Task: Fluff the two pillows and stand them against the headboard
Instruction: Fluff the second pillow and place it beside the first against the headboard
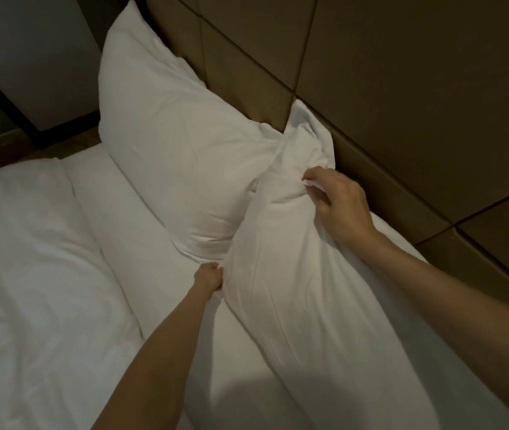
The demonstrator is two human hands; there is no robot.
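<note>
Gripping the near pillow (293, 274) at both far corners: right hand (337, 203) pinches the upper corner beside the headboard (402, 88), left hand (208, 279) fists the lower. Its long axis runs toward the camera. Far pillow (160, 135) leans upright, touching the headboard.

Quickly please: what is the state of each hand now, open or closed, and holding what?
Left hand: closed, gripping the lower corner of the near pillow.
Right hand: closed, fingers pinching the cloth of the same pillow near its top.
</note>
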